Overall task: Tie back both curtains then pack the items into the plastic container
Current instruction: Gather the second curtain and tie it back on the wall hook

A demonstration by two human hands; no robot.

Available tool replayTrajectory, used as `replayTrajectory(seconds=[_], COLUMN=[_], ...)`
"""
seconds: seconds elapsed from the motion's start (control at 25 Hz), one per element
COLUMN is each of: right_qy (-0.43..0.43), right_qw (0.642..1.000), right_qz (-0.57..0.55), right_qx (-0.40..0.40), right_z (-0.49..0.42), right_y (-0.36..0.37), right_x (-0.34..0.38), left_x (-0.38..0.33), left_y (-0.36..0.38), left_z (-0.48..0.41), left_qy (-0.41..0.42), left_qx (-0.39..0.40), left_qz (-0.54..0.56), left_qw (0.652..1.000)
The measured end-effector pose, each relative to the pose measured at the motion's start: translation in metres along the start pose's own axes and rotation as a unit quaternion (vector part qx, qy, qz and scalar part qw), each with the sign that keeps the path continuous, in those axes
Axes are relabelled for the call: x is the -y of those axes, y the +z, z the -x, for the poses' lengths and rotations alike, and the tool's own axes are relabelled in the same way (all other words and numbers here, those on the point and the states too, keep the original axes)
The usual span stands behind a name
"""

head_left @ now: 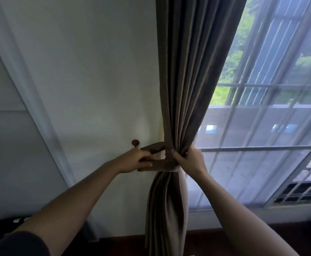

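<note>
Curtain work, so 1st half of the task. Your right hand (pixel 189 161) had the grey-brown pleated fabric curtain (pixel 178 89) bunched at its waist, fingers (pixel 176 156) curled tight round the folds, prob. so the pleats couldn't spread while the band went on. Your left hand (pixel 135 160) pinched the free end of the matching grey-brown fabric tie-back band (pixel 163 165), thumb on top & fingers closed under it. The band wrapped round the curtain just below your right hand & ran back toward the white painted wall (pixel 95 89).

The small dark red-brown round wall knob (pixel 135 143) sat just above your left knuckles, near the curtain's wall-side edge. An upper strand of the band ran from approx. that spot to the curtain; whether it was already hooked on, can't tell. You held the end that close to the knob most likely to loop it over, so I'd judge hooking as the step in hand.

The curtain was drawn to the wall side, which left the barred window w/ sheer screen (pixel 261 117) uncovered on the right. The second curtain & the plastic container weren't in view, so packing looked like a later step.
</note>
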State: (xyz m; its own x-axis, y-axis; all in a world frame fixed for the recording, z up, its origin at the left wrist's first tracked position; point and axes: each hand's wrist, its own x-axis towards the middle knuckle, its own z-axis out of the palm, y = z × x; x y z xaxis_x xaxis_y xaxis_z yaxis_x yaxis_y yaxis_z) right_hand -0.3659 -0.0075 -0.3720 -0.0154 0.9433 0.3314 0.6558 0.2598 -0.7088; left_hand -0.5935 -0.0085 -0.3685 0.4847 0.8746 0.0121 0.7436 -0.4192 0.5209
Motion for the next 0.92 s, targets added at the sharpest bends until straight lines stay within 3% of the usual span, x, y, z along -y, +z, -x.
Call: replayTrajectory(seconds=[0.12,0.24,0.36,0.44,0.68,0.92], right_qy=[0.007,0.015,0.018,0.013,0.009,-0.003], right_qw=[1.0,1.0,1.0,0.999,0.998,0.998], right_qz=[-0.004,-0.007,-0.002,-0.001,-0.002,0.019], right_qx=[-0.017,-0.02,-0.021,-0.029,-0.06,-0.059], right_z=[0.003,0.005,0.008,0.01,0.006,0.006], right_y=[0.004,0.001,-0.004,-0.001,0.017,0.024], right_x=[0.005,0.003,0.003,0.006,0.017,0.02], left_x=[0.009,0.019,0.039,0.047,0.067,0.065], left_y=[-0.002,0.005,0.007,0.01,0.016,0.023], left_z=[0.005,0.012,0.017,0.016,-0.005,-0.025], left_qy=[-0.016,-0.057,-0.097,-0.109,-0.182,-0.245], left_qx=[0.02,-0.001,-0.061,-0.103,-0.32,-0.352], left_qz=[-0.016,0.14,0.338,0.389,0.401,0.338], left_qw=[1.0,0.989,0.934,0.909,0.839,0.838])
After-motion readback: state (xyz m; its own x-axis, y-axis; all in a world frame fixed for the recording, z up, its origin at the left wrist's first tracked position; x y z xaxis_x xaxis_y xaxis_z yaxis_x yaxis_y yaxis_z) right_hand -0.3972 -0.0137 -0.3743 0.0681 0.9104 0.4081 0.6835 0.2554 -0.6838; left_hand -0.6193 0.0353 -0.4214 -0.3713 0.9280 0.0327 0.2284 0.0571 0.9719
